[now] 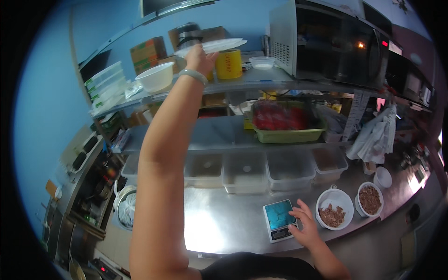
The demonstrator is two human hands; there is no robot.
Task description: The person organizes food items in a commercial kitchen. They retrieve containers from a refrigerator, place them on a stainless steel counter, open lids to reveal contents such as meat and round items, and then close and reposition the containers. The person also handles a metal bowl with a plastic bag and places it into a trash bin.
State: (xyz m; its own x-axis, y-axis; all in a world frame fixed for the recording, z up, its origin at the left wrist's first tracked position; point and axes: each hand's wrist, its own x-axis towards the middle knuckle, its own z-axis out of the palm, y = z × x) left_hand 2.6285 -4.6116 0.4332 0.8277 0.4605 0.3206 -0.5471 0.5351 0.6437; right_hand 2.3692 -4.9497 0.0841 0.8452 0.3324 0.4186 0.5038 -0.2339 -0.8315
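My left hand [201,60] is raised to the upper shelf and holds a flat white lid-like disc [224,44] by its near edge, above a yellow roll of wrap [228,64]. A bracelet circles that wrist. Down at the counter, my right hand [303,224] has its fingers spread at the right edge of a kitchen scale [280,215] with a blue top; whether they touch it I cannot tell. Right of that hand stands a white bowl [335,206] with brown shredded food, and beyond it a smaller white tub [370,199] holds more of the same.
Lidded plastic containers [245,175] line the counter's back. A green basket [290,135] with red bagged items sits on the middle shelf. The upper shelf carries a white plastic bowl [155,77], stacked clear boxes [108,84] and a microwave [336,45]. White bags [374,133] hang at right.
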